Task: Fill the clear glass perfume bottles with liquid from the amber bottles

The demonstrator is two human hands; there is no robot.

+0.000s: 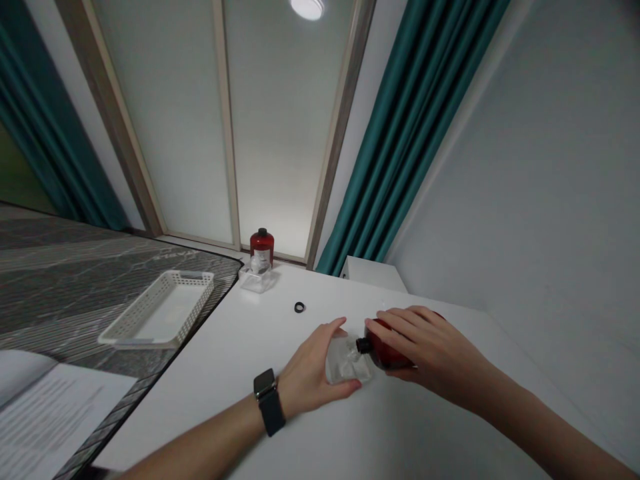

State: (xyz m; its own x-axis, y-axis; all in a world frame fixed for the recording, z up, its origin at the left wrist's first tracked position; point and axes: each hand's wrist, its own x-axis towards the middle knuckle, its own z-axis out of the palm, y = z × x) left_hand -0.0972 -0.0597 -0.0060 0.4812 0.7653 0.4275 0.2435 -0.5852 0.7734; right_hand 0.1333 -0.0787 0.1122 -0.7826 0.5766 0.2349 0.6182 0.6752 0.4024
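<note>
Low over the white table [240, 400], my right hand [425, 343] grips a dark red bottle [387, 350] lying nearly on its side. Its black neck points left, at the mouth of a clear container [345, 363]. My left hand [313, 370], a dark watch on its wrist, curves around that container from the left, thumb and fingers on its sides. Whether liquid flows between the two I cannot make out. Beyond my hands lies a small black ring [299, 307]. Farther back, a second red bottle [262, 245] with a black cap stands behind another clear container [259, 279].
At left, a white perforated basket [163, 310] sits on a grey patterned surface [125, 267]. Open printed pages [70, 413] lie at the lower left. A white cabinet [375, 272] stands past the table's far edge, beside a teal curtain [400, 133] and a wall [550, 167].
</note>
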